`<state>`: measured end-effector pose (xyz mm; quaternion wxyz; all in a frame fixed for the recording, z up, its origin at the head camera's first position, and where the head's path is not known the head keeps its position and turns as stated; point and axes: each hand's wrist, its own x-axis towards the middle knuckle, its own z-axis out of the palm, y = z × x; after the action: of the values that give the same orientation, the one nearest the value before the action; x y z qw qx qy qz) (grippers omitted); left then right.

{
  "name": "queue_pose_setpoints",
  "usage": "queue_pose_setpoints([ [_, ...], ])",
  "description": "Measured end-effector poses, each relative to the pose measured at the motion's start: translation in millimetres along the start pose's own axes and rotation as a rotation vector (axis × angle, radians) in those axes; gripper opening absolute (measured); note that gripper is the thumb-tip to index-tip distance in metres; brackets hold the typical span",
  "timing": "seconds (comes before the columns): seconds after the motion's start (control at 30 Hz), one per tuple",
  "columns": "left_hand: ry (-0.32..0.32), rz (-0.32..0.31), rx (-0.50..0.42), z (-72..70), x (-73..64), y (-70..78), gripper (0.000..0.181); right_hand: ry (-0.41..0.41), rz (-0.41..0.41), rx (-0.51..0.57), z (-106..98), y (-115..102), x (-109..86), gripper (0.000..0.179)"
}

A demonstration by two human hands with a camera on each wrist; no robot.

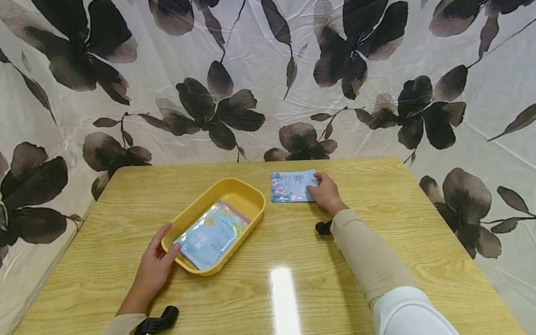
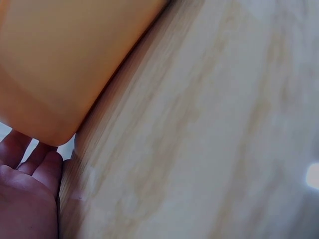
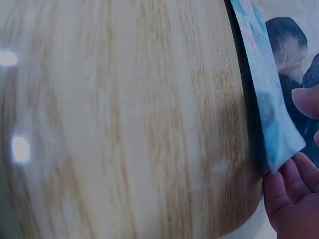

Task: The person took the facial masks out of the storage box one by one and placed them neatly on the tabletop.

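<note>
A yellow plastic basin (image 1: pixel 238 185) stands at an angle on the table. My left hand (image 1: pixel 155 267) grips its near left end, thumb over the rim and fingers along the outer wall. Inside lie stacked flat sachets; the top one (image 1: pixel 213 235) is light blue with yellow flowers, and a pink edge shows beneath. To the right of the basin, a light-blue flowered sachet (image 1: pixel 291 186) lies near the table's far edge. My right hand (image 1: pixel 328 193) holds its right end, fingers under the slightly raised edge. In the right wrist view, the thumb (image 3: pixel 306 102) stands off from the sachet.
The wooden table (image 1: pixel 234 302) ends just behind the right sachet. A white cloth with dark flowers (image 1: pixel 259 60) hangs behind it. Black wrist straps show at the left wrist (image 1: pixel 157 322) and the right wrist (image 1: pixel 323 228).
</note>
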<state>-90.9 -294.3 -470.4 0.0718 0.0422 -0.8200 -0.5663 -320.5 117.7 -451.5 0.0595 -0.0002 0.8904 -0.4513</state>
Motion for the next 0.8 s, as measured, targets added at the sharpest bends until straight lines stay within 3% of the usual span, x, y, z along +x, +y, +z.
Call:
queue_pose_setpoints([
  [0.63, -0.001, -0.002, -0.005, 0.4, -0.1, 3.8, 0.065, 0.001, 0.001, 0.036, -4.0, 0.6, -3.5, 0.057],
  [0.8, 0.0, -0.006, -0.002, 0.5, -0.8, 4.9, 0.065, 0.005, -0.036, 0.063, -3.7, -3.0, -5.7, 0.06],
])
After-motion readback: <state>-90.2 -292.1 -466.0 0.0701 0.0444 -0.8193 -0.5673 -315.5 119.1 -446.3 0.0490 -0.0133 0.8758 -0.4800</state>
